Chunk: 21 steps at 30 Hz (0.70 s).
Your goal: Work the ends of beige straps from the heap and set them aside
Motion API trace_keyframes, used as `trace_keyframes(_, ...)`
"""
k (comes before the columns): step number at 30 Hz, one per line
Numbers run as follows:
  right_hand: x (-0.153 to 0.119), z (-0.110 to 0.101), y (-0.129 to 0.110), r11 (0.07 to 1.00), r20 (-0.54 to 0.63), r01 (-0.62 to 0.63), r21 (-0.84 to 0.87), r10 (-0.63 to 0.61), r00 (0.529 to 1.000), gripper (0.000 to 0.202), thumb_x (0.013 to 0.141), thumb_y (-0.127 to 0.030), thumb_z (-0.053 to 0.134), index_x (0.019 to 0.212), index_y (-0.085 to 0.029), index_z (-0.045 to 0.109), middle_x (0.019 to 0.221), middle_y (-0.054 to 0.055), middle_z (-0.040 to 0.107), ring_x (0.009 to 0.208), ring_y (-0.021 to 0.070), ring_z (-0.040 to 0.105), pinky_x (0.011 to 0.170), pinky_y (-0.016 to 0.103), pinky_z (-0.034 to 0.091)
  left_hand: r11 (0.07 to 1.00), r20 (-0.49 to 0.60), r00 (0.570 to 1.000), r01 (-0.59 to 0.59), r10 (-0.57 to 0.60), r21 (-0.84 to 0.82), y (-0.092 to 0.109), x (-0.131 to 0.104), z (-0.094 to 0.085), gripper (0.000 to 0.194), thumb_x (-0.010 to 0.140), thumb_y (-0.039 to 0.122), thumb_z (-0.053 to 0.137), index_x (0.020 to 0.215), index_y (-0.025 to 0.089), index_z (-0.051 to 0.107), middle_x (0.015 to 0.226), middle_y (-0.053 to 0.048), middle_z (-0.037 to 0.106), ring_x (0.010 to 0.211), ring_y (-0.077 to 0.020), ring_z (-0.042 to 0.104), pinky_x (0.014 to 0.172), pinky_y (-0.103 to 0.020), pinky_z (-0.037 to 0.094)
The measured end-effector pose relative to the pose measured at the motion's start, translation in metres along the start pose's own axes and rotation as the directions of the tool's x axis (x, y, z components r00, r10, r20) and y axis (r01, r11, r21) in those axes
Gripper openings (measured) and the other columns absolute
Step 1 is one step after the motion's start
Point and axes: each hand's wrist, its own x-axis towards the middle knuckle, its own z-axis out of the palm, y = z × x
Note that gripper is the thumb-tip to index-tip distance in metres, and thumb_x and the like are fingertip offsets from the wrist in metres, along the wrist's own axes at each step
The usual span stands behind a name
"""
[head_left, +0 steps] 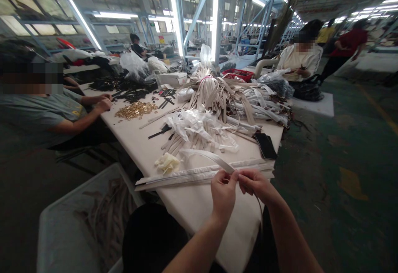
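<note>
Both the left hand [223, 194] and the right hand [253, 184] pinch a pale strap [214, 158] between fingertips. The strap arcs up and away from them over the near table [192, 206] edge, just above a flat bundle of strips [192, 175].

One phone [266, 145], one red basket [238, 74], two hands [238, 186].

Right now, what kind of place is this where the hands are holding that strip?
Probably a factory workshop. The left hand and right hand pinch a pale strip over a long table heaped with more strips and gold metal bits. Other people sit working under rows of ceiling lights.
</note>
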Motion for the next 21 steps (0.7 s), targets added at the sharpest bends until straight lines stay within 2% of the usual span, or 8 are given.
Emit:
trace_keyframes(3,-0.008,0.000,-0.006,0.999,0.013,-0.003,0.048,0.003,1.000,0.040,0.090,-0.053,0.060,0.085,-0.014,0.067,0.055,0.001,0.057,0.043,0.0085,0.037,0.041,0.022,0.024,0.996,-0.002,0.998,-0.056,0.056,0.073,0.008,-0.006,0.002,0.027,0.083,0.045,0.069,0.075,0.019,0.070,0.068,-0.005,0.064,0.064,-0.0190,0.056,0.063,-0.030,0.043)
trace_keyframes(7,-0.014,0.004,-0.016,0.982,-0.117,0.003,0.189,0.019,0.993,0.048,0.091,-0.055,0.054,0.118,-0.015,0.062,0.057,-0.001,0.056,0.043,0.0103,0.037,0.040,0.022,0.021,0.991,0.007,0.993,-0.116,0.116,0.060,0.015,-0.011,0.008,0.023,0.083,0.043,0.069,0.079,0.021,0.074,0.088,-0.010,0.066,0.074,-0.0219,0.058,0.067,-0.032,0.045)
trace_keyframes(9,-0.014,0.007,-0.022,0.986,-0.170,0.031,0.165,-0.002,0.985,0.054,0.089,-0.056,0.057,0.129,-0.019,0.056,0.063,0.000,0.059,0.048,0.0124,0.044,0.042,0.021,0.028,0.988,0.010,0.990,-0.138,0.138,0.074,0.017,-0.013,0.009,0.020,0.082,0.040,0.070,0.082,0.022,0.076,0.097,-0.011,0.066,0.079,-0.0233,0.058,0.068,-0.032,0.045)
trace_keyframes(12,-0.013,0.009,-0.027,0.996,-0.132,0.094,0.003,-0.093,0.987,0.044,0.084,-0.054,0.067,0.112,-0.019,0.068,0.072,0.002,0.063,0.062,0.0166,0.054,0.053,0.025,0.040,0.974,0.097,0.983,-0.172,0.159,0.145,0.022,-0.014,0.005,0.017,0.082,0.036,0.069,0.087,0.022,0.077,0.098,-0.013,0.065,0.086,-0.0259,0.058,0.071,-0.034,0.046)
trace_keyframes(14,-0.012,0.009,-0.027,0.988,-0.153,0.140,-0.060,-0.147,0.977,0.039,0.086,-0.055,0.065,0.094,-0.017,0.072,0.070,0.003,0.061,0.064,0.0173,0.053,0.055,0.026,0.039,0.970,0.212,0.965,-0.186,0.151,0.156,0.027,-0.012,-0.004,0.019,0.082,0.034,0.068,0.094,0.021,0.076,0.101,-0.014,0.065,0.092,-0.0277,0.059,0.076,-0.036,0.047)
trace_keyframes(17,-0.015,0.007,-0.022,0.988,-0.235,0.132,-0.078,-0.147,0.961,0.042,0.089,-0.056,0.060,0.080,-0.017,0.072,0.057,0.000,0.049,0.053,0.0132,0.042,0.048,0.025,0.029,0.996,0.364,0.931,-0.066,0.040,0.058,0.034,-0.001,-0.023,0.025,0.083,0.037,0.068,0.100,0.019,0.074,0.106,-0.014,0.067,0.101,-0.0296,0.061,0.084,-0.037,0.048)
trace_keyframes(19,-0.019,0.005,-0.019,0.993,-0.226,0.102,-0.064,-0.114,0.967,0.044,0.089,-0.056,0.060,0.076,-0.016,0.072,0.050,-0.003,0.039,0.046,0.0104,0.030,0.045,0.025,0.021,0.991,0.362,0.930,0.102,-0.064,-0.088,0.038,0.013,-0.036,0.034,0.084,0.044,0.066,0.106,0.018,0.070,0.109,-0.013,0.068,0.103,-0.0300,0.063,0.085,-0.038,0.049)
trace_keyframes(21,-0.023,0.003,-0.017,0.997,-0.167,0.079,-0.006,-0.079,0.983,0.044,0.088,-0.057,0.060,0.076,-0.016,0.071,0.047,-0.004,0.036,0.044,0.0091,0.024,0.044,0.025,0.015,0.929,0.328,0.937,0.223,-0.120,-0.296,0.042,0.034,-0.048,0.042,0.086,0.048,0.063,0.116,0.019,0.064,0.117,-0.014,0.067,0.104,-0.0300,0.065,0.087,-0.041,0.051)
